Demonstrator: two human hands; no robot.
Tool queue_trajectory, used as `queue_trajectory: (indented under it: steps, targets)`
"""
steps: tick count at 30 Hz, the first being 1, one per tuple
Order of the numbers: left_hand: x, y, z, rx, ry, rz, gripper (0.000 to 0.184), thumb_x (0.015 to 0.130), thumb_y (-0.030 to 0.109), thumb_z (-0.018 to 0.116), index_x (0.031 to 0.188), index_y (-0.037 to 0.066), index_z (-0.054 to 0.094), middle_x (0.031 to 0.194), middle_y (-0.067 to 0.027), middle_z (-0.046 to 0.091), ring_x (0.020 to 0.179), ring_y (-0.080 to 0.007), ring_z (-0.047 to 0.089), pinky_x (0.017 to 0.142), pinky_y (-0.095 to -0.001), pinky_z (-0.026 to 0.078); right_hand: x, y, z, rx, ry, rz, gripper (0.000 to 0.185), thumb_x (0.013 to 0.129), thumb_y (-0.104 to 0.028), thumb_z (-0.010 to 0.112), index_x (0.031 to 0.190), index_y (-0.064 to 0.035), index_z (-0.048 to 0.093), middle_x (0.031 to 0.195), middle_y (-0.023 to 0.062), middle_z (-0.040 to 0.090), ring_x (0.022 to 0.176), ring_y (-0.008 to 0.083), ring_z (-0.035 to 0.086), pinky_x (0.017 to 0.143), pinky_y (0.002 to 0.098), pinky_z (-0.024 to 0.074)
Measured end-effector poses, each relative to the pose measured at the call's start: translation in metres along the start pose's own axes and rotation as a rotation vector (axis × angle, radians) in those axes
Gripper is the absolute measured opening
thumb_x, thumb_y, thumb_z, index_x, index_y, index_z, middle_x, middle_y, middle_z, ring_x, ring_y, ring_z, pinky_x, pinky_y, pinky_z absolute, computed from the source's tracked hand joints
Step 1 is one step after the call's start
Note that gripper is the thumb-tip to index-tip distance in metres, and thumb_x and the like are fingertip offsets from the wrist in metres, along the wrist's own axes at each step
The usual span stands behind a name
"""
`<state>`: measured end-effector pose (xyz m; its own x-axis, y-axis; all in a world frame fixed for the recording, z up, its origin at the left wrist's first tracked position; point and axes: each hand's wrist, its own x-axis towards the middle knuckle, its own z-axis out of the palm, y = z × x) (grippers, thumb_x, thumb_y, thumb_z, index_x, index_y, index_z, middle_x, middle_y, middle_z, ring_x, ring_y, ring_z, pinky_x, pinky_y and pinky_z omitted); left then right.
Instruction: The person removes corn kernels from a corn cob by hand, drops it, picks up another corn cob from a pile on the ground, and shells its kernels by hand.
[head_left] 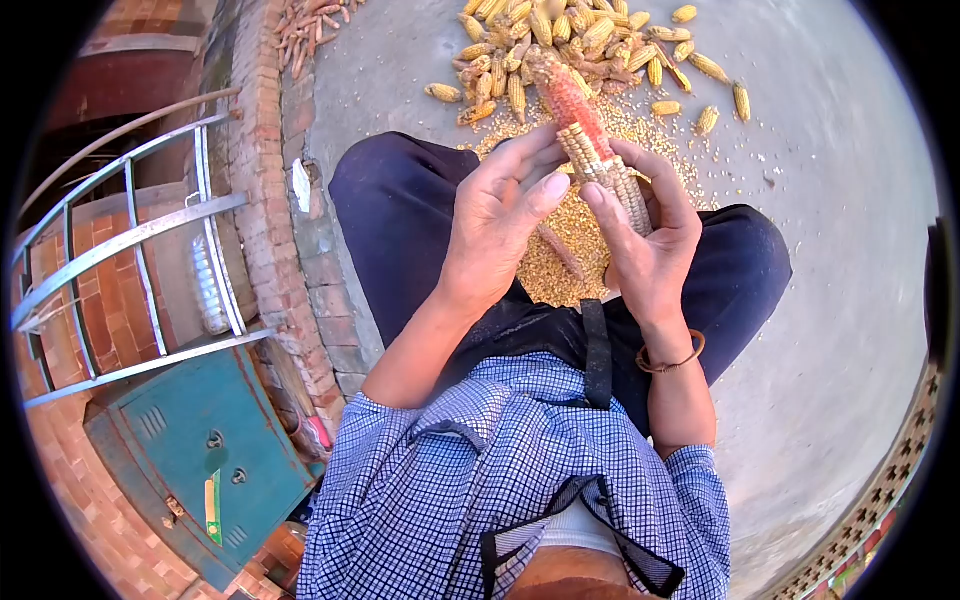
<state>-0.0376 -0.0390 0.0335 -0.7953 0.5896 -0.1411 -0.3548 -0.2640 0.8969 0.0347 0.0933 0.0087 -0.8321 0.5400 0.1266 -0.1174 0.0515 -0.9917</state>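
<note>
An ear of corn (592, 140) is held up between both hands, tilted with one end toward the pile. Its upper part is bare reddish cob, while pale kernels still cover the lower part. My left hand (503, 215) has its fingers behind the cob and its thumb on the near side. My right hand (655, 225) wraps round the lower end, thumb along the kernels. Below the hands, loose yellow kernels (562, 262) are heaped between the legs, with a stripped cob (560, 250) lying on them.
Beyond the hands lies a pile of yellow corn ears (600, 40), several strewn to its right. Stripped cobs (305, 30) are heaped at the upper left. A brick edge (265, 200), metal railing (130, 225) and green metal box (205, 450) stand left.
</note>
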Motion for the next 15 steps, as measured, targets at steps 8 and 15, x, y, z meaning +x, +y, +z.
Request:
queue_trajectory:
  steps: [8,15]
  targets:
    - [-0.0024,-0.0048,0.0071,-0.034,0.015,0.005,0.043,0.093,0.001,0.061,0.131,-0.009,0.046,0.127,-0.015,0.058,0.12,-0.019,0.056,0.103,-0.0333,0.044,-0.0006,-0.0063,-0.0007,-0.306,0.014,-0.338,0.049,0.07,0.002,0.08,0.116,0.0014,0.061,0.104,0.0127,0.065,0.093,0.0239,0.065,0.082,0.0316,0.052]
    - [-0.0049,-0.0012,0.0079,-0.068,0.013,0.035,0.04,0.093,0.0,0.06,0.129,-0.007,0.048,0.126,-0.0148,0.058,0.119,-0.0189,0.056,0.103,-0.0332,0.044,-0.0001,-0.0067,0.0014,-0.349,0.062,-0.456,0.055,0.066,0.0,0.083,0.116,0.0018,0.06,0.103,0.0154,0.065,0.089,0.0282,0.067,0.076,0.0342,0.0553]
